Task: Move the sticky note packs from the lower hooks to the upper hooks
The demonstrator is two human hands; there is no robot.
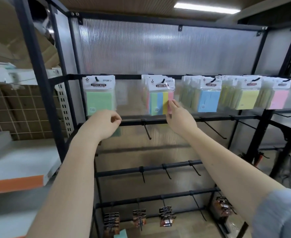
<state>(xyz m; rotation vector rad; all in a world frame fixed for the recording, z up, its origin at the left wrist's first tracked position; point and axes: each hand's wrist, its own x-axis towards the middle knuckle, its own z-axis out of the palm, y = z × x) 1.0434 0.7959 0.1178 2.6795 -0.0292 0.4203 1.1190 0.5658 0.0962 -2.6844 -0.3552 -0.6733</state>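
Five bunches of sticky note packs are hanging side by side on the upper hooks of the black rack [43,79], all along one upper bar. Landmark: the multicolour striped pack [160,98], second bunch from the left. Right hand [179,115] is reaching up to its lower right corner, fingers pinching the pink edge of that pack. Left hand [105,122] is hovering left of and below the striped pack, just under the green pack [99,97], fingers loosely curled, thumb and fingertips close together, holding nothing visible. Right of the striped pack are hanging the blue pack [208,98], the yellow pack [248,98] and the pink pack [279,98]. Directly below it a bare hook [147,131] is sticking out from the next bar. Far below, dark carded packs [165,217] are hanging on the bottom row.
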